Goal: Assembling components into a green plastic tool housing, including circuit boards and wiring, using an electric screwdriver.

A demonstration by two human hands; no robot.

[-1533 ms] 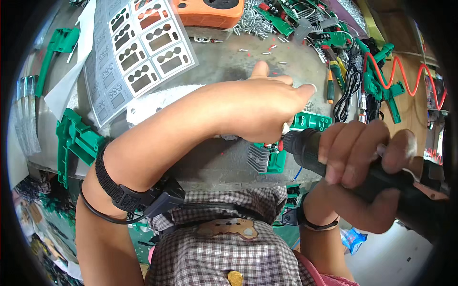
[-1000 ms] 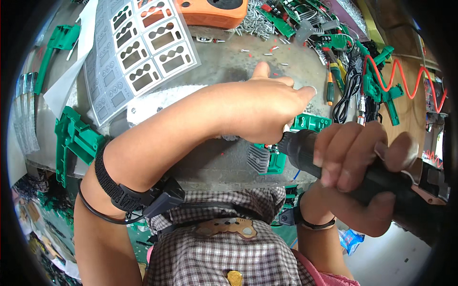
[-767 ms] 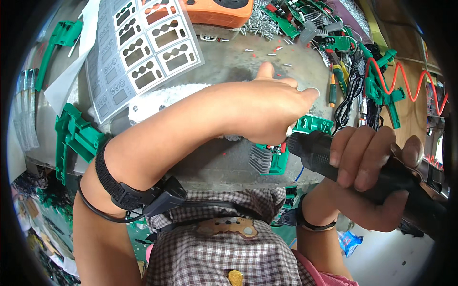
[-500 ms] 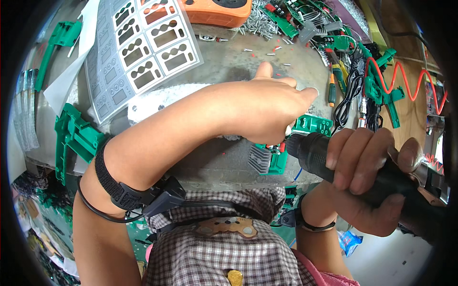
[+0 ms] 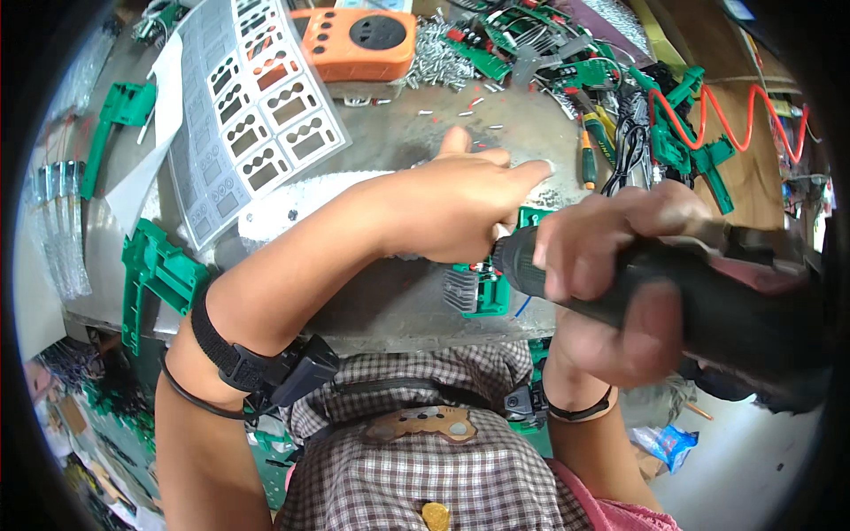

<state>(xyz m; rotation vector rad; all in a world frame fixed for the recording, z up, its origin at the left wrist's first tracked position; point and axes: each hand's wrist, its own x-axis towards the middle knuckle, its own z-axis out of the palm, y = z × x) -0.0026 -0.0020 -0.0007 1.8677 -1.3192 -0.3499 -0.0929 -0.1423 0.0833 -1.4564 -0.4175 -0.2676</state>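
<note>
My right hand point(image 5: 611, 239), somewhat blurred, is wrapped round a black power screwdriver point(image 5: 744, 310) that points left. Its nose meets the fingertips of my left hand point(image 5: 452, 203) over a green plastic housing point(image 5: 491, 299). That housing carries a finned grey heat sink point(image 5: 459, 292) and small red parts. My left thumb and fingers are partly hidden, closed low at the driver's nose, with one finger stretched forward. What they pinch cannot be made out. Behind the driver shows another green section point(image 5: 533, 216), partly covered.
Left lie a sheet of printed panel labels point(image 5: 266, 133) and green casings point(image 5: 164, 270). An orange device point(image 5: 363, 55) stands at the back beside loose screws point(image 5: 438, 57) and a heap of circuit boards point(image 5: 540, 49). Screwdrivers point(image 5: 588, 159) and a coiled red hose point(image 5: 699, 142) are at right.
The view has shifted, so the bench things sit differently in it. The driver has swung and moved with my right hand; its nose stays by my left fingertips.
</note>
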